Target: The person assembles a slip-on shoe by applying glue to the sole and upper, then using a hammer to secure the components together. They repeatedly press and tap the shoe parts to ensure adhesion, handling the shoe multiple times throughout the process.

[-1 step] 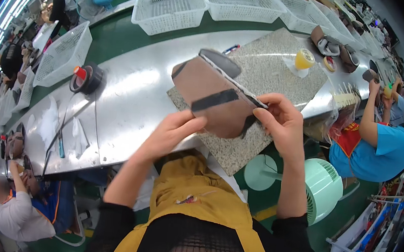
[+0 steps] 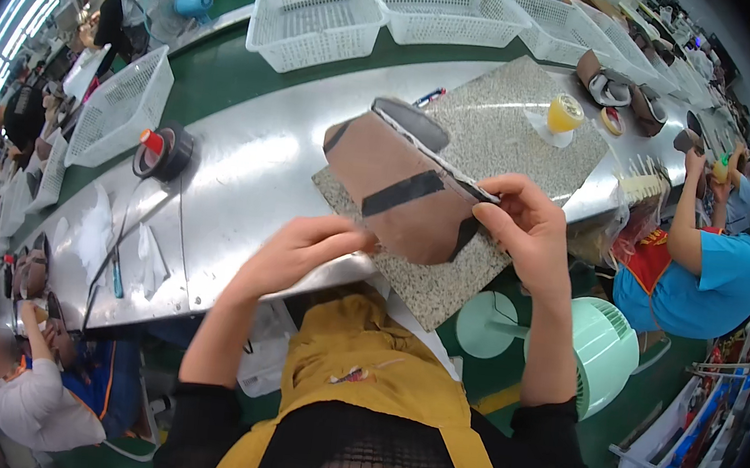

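Observation:
A brown leather shoe upper [image 2: 412, 188] with a black strip across it and a grey lining flap at its far edge is held up over a speckled stone slab [image 2: 424, 289]. My right hand [image 2: 531, 228] is closed on the upper's right end, pinching it between thumb and fingers beside a pale folded edge. At the near left edge of the upper is my left hand [image 2: 305, 249], its fingers pointing right. Its fingertips are blurred at that edge, so whether they grip or only touch it does not show.
The slab lies on a metal table [image 2: 245, 166]. On it stands a cup of yellow stuff [image 2: 564, 114], with a pen [image 2: 430, 96] by its far edge. A black tape roll [image 2: 164, 152] is at left. White baskets [image 2: 319, 23] line the back; a green fan [image 2: 600, 354] stands right. People work both sides.
My left thumb has come off the face of the upper, and that hand's fingertips have shifted slightly left to its edge. My right hand keeps its pinch.

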Motion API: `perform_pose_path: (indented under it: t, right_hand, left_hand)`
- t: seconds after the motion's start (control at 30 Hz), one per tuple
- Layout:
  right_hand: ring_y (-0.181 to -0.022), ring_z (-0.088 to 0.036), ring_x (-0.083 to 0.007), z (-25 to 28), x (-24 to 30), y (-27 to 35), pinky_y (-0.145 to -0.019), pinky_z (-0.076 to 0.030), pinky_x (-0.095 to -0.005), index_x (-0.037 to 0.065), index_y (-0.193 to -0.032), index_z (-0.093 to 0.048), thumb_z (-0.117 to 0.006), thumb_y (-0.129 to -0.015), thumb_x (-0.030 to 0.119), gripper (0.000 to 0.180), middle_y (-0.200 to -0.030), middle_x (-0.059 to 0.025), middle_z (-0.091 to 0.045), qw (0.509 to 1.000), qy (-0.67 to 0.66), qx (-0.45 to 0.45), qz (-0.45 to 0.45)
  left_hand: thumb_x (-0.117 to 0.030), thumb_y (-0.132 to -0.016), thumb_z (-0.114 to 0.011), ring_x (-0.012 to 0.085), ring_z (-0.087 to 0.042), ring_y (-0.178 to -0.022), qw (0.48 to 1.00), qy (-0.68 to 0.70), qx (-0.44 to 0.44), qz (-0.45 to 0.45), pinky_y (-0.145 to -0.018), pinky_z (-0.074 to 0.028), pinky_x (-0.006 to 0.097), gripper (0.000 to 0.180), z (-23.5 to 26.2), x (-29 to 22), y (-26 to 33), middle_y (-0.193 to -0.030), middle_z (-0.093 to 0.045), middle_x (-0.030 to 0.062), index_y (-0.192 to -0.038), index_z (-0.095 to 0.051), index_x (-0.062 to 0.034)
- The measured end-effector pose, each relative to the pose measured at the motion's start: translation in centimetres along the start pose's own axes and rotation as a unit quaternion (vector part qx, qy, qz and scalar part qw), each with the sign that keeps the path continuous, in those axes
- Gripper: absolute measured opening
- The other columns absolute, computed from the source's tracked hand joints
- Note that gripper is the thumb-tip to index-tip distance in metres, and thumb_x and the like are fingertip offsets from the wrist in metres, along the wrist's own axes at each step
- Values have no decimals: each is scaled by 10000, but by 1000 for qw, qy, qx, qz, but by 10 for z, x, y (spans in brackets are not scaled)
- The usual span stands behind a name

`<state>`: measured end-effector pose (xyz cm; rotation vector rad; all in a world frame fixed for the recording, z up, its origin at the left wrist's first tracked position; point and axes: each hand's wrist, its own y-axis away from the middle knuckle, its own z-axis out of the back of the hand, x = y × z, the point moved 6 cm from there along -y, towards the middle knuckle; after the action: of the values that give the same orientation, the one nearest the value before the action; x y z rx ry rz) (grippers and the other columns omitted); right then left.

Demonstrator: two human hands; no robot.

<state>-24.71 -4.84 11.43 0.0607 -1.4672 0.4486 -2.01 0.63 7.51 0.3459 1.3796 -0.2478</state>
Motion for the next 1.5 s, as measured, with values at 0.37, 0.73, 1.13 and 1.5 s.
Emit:
perform_pose_path:
  t: [0.37,0.73,1.13,1.5]
  right_hand:
    - [-896,-515,-132,-26,71,-13,-881,-373,-320,23,-925,-610,-648,-789,75,150,-902,-25,-586,960,168,119,190]
    - [-735,-504,-42,-33,40,-1,-647,-420,-178,7,-1008,-566,-651,-829,151,245,-781,10,-534,984,-3,170,45]
    - [-717,-533,-36,-35,20,19,-648,-430,-163,3,-991,-573,-651,-820,157,242,-818,7,-583,967,-79,219,-104]
    - [-688,-555,-63,-13,-101,65,-638,-442,-207,17,-946,-597,-660,-822,237,260,-749,-21,-616,966,96,117,-210]
  left_hand:
    - [-182,-815,-671,150,-561,-939,941,-258,68,-206,-871,-414,279,293,-4,-112,-34,-990,-614,37,-1057,-598,-34]
    - [-213,-801,-694,41,-518,-747,980,-179,88,-27,-660,-422,191,280,-10,-102,-21,-851,-603,-4,-974,-611,-8]
    - [-216,-806,-675,40,-552,-693,974,-18,198,111,-613,-432,172,259,-29,-78,-15,-816,-606,1,-958,-624,-13]
    - [-242,-791,-683,83,-569,-800,954,-146,197,172,-714,-444,224,280,-72,60,-60,-861,-631,19,-966,-645,-27]
